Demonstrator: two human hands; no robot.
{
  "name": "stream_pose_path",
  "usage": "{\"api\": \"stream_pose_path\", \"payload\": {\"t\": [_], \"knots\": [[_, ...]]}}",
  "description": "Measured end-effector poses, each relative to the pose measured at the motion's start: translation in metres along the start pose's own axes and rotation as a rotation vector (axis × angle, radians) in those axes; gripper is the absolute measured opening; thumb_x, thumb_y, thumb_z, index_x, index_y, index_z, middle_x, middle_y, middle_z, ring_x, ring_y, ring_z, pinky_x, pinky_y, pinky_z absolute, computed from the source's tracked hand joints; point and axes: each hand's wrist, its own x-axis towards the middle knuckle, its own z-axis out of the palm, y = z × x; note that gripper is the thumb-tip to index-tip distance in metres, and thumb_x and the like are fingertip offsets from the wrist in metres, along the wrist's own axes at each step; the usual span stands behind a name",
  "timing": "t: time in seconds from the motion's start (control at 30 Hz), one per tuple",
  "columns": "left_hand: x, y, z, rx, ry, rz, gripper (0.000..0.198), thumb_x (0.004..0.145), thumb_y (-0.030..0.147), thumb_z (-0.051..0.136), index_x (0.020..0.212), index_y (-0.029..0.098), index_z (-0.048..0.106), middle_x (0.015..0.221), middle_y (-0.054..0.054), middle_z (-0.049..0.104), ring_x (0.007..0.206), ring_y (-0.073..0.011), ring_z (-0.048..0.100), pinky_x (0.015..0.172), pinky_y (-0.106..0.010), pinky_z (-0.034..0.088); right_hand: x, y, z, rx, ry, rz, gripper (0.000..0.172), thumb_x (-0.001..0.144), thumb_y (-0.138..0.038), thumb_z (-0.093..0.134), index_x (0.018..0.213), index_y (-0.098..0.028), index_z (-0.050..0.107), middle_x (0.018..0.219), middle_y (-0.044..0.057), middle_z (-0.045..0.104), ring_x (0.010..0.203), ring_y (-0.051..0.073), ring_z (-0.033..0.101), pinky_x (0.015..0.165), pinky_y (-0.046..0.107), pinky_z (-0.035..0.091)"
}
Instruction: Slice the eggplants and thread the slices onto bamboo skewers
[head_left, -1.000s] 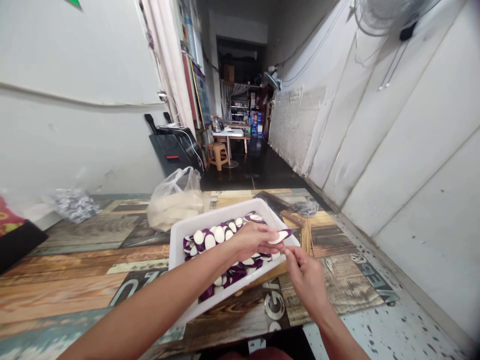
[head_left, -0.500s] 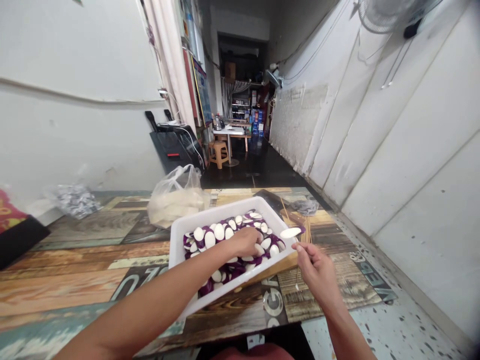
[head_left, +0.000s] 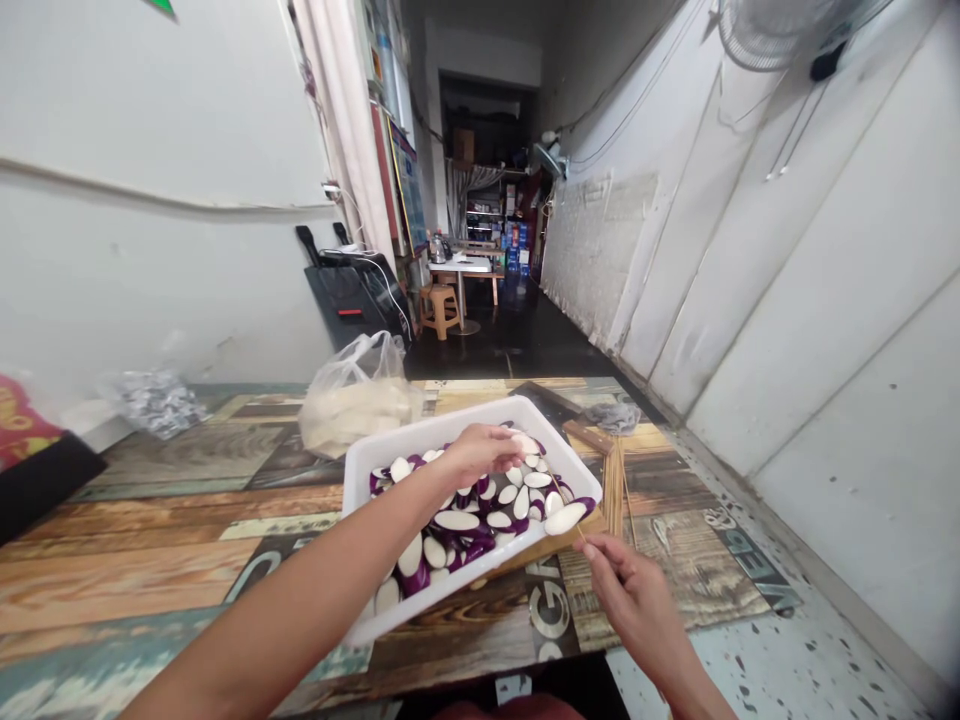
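My left hand [head_left: 489,450] is closed on a slice of purple eggplant [head_left: 528,444], held over the far right part of a white plastic tub [head_left: 435,420]. Purple-skinned, white-fleshed eggplant slices [head_left: 457,520] fill the tub. In my right hand [head_left: 626,580] I pinch a thin bamboo skewer [head_left: 556,480] that slants up to the left, its upper end by the slice in my left hand. Another eggplant slice [head_left: 566,517] is threaded on this skewer, just above my right fingers and near the tub's right corner.
Loose bamboo skewers [head_left: 615,485] and a knife with a wooden handle [head_left: 589,436] lie right of the tub, near a crumpled grey bag [head_left: 613,417]. A clear plastic bag [head_left: 358,405] with pale contents stands behind the tub. A wooden board [head_left: 525,557] shows under the tub.
My left hand has risen out of the pile with an eggplant slice and moved to the skewer's upper end. My right hand has lowered slightly, and its skewer now tilts left over the tub.
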Motion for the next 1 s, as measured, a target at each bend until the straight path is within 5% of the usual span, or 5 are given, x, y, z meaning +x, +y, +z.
{"api": "stream_pose_path", "payload": {"t": [0.17, 0.3, 0.53, 0.63, 1.0], "knots": [[0.0003, 0.0033, -0.0019, -0.075, -0.012, -0.035, 0.01, 0.066, 0.015, 0.065, 0.072, 0.01, 0.059, 0.082, -0.013, 0.067, 0.072, -0.0176, 0.065, 0.063, -0.025, 0.049, -0.0004, -0.0026, 0.0007, -0.022, 0.008, -0.01, 0.031, 0.085, -0.04, 0.046, 0.092, -0.013, 0.062, 0.054, -0.004, 0.039, 0.046, 0.01, 0.032, 0.04, 0.02, 0.024], [0.0035, 0.0039, -0.0053, -0.081, -0.003, 0.038, 0.006, 0.07, 0.014, 0.062, 0.073, 0.01, 0.06, 0.069, -0.007, 0.064, 0.06, -0.0109, 0.061, 0.059, -0.022, 0.048, 0.0012, -0.0047, -0.0002, -0.069, -0.007, -0.029, 0.032, 0.084, -0.04, 0.046, 0.089, -0.014, 0.064, 0.054, -0.002, 0.043, 0.046, 0.011, 0.035, 0.04, 0.02, 0.025], [0.0031, 0.0051, -0.0049, -0.261, -0.045, -0.001, 0.024, 0.075, 0.013, 0.062, 0.098, 0.012, 0.06, 0.074, -0.007, 0.063, 0.061, -0.011, 0.062, 0.062, -0.023, 0.053, 0.0018, -0.0045, 0.0003, -0.055, -0.006, -0.037, 0.032, 0.084, -0.039, 0.048, 0.091, -0.013, 0.065, 0.057, 0.002, 0.052, 0.047, 0.013, 0.042, 0.04, 0.022, 0.029], [0.0036, 0.004, -0.0047, -0.268, -0.022, -0.006, 0.021, 0.073, 0.007, 0.063, 0.094, 0.007, 0.061, 0.074, -0.009, 0.065, 0.059, -0.0098, 0.062, 0.061, -0.018, 0.052, 0.0018, -0.0047, 0.0004, -0.062, 0.0, -0.045, 0.032, 0.084, -0.039, 0.048, 0.093, -0.014, 0.066, 0.056, 0.001, 0.052, 0.046, 0.013, 0.043, 0.04, 0.021, 0.03], [0.0003, 0.0061, -0.0003, -0.37, 0.079, -0.091, 0.009, 0.071, 0.004, 0.064, 0.079, 0.005, 0.059, 0.079, -0.014, 0.067, 0.079, -0.0229, 0.066, 0.078, -0.033, 0.054, 0.0022, -0.0027, 0.0037, -0.094, 0.023, -0.062, 0.035, 0.084, -0.039, 0.048, 0.096, -0.013, 0.067, 0.053, 0.001, 0.054, 0.051, 0.015, 0.05, 0.042, 0.021, 0.035]]}}
